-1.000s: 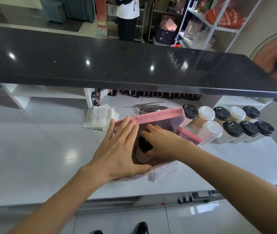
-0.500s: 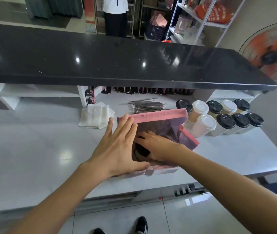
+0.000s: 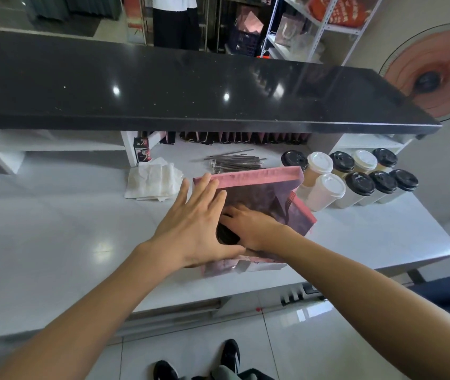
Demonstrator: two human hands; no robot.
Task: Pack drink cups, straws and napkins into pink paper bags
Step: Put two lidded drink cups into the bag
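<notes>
Left hand (image 3: 193,229): fingers straight, laid flat against the bag's left side.
Right hand (image 3: 248,224): reached inside the bag, curled on a dark-lidded cup (image 3: 226,234).
Bag (image 3: 259,179): on the counter (image 3: 53,229), mouth up, tilted toward the person.
Cups (image 3: 358,185): right of the bag.
Straws (image 3: 235,163): behind the bag, lengthwise left-right.
Napkins (image 3: 152,182): left of the bag.
</notes>
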